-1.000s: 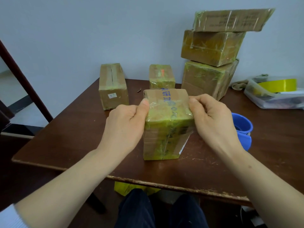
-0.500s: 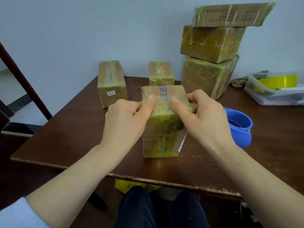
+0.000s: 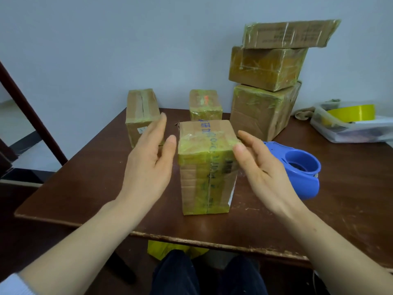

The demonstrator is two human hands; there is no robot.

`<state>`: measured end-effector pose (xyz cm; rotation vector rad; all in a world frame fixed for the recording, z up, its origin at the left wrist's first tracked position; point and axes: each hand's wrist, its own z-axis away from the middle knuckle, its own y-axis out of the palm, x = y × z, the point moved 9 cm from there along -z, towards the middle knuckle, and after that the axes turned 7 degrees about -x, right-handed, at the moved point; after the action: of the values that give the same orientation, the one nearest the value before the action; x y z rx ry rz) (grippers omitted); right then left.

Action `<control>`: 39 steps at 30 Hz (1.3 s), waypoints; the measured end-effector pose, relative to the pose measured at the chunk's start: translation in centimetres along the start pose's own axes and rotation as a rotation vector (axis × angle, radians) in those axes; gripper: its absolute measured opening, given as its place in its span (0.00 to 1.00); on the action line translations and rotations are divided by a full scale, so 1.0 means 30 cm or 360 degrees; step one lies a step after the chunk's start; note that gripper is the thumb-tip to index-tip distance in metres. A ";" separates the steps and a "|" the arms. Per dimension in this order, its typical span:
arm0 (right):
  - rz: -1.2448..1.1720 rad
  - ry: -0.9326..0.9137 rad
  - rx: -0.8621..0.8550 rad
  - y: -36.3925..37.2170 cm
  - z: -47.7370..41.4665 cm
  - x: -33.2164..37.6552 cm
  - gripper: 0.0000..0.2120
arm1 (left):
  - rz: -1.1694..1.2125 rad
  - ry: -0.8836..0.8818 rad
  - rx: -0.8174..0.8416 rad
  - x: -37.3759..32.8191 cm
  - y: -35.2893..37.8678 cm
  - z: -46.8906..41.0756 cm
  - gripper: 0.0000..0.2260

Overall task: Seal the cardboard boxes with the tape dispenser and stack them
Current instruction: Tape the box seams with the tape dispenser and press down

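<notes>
Taped box [image 3: 205,167] stands upright — long axis seemingly vertical.

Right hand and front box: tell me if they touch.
Cannot tell. Head view: right hand thumb overlaps front box edge; no gap or contact shows.

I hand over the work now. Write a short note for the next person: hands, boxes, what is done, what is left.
Left hand: open, beside the front box, holding nothing.
Right hand: open on the other side, holding nothing.
Tape dispenser: on the table, right of the front box.
Done: front box carries yellow tape; stack of three boxes stands back right.
Left: stack the front box, the back left box and the small back box.
</notes>
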<state>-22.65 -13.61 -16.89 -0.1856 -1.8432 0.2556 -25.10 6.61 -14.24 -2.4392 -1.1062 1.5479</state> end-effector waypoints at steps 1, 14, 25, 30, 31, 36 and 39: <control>0.0001 -0.0011 0.0076 0.024 0.009 -0.016 0.34 | 0.0023 0.0147 0.0048 -0.046 -0.004 -0.017 0.19; 0.0745 -0.0340 0.0555 0.179 -0.075 0.063 0.48 | 0.0052 -0.0518 0.0472 0.105 0.089 -0.105 0.23; 0.1636 -0.0688 0.1093 0.470 -0.102 -0.025 0.39 | -0.0234 -0.0463 0.0334 0.315 0.089 -0.128 0.15; 0.1602 -0.0692 0.1115 0.441 -0.081 -0.029 0.37 | -0.0292 -0.0475 0.0204 0.336 0.079 -0.140 0.13; 0.1596 -0.0674 0.1117 0.422 -0.071 -0.032 0.36 | -0.0329 -0.0476 0.0200 0.336 0.077 -0.141 0.13; 0.1541 -0.0660 0.1135 0.314 0.005 -0.031 0.36 | -0.0381 -0.0465 0.0236 0.317 0.094 -0.131 0.13; 0.1503 -0.0681 0.1115 0.237 0.056 -0.034 0.38 | -0.0454 -0.0443 0.0215 0.302 0.090 -0.125 0.14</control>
<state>-24.00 -7.16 -20.21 -0.5268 -1.8329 1.6659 -18.41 11.11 -20.44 -1.9226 -1.2759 1.8306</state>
